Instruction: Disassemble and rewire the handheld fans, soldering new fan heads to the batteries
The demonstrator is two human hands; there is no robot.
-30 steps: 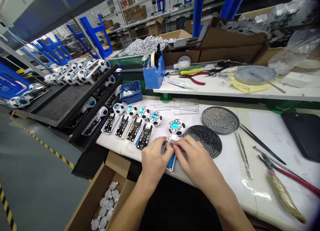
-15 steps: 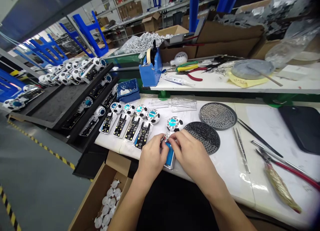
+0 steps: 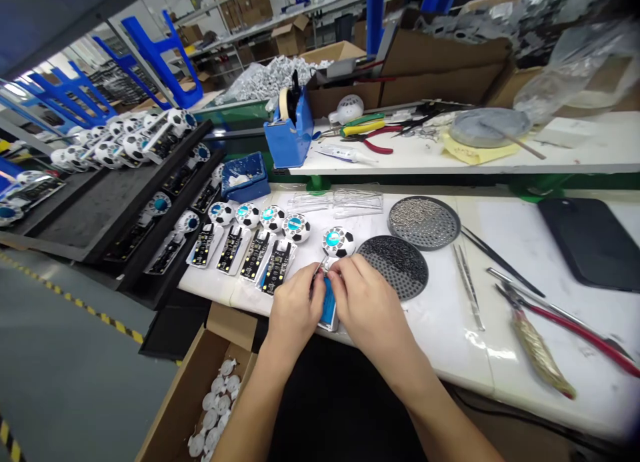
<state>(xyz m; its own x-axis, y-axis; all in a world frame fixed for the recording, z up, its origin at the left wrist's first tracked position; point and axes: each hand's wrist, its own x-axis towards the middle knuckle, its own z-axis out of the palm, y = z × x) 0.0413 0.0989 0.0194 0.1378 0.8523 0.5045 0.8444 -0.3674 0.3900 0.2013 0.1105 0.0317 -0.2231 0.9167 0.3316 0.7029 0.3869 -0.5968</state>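
An open device with a soccer-ball head (image 3: pixel 339 242) lies before me, its white handle shell holding a blue block (image 3: pixel 328 303). At the neck between ball and handle, my left hand (image 3: pixel 296 303) is closed in a pinch, a thin bit showing at its fingertips. My right hand (image 3: pixel 367 301) pinches at the same spot from the other side. Whatever small part the fingers grip is hidden. Several similar devices with black circuit boards (image 3: pixel 278 265) stand in a row to the left. Behind my right hand is a dark perforated dish of black screws (image 3: pixel 400 265).
Another dish holds silver screws (image 3: pixel 425 222). Tweezers (image 3: pixel 469 285), pliers with a taped handle (image 3: pixel 537 355) and a black phone-like slab (image 3: pixel 593 242) lie to the right. A blue bin (image 3: pixel 245 177) and a tape dispenser (image 3: pixel 289 132) stand behind. Below left, a carton (image 3: pixel 175 395) holds white parts.
The whole view has shifted slightly, with the bench sitting further left and up in it. Both hands stay pinched at the device's neck, with only slight finger movement.
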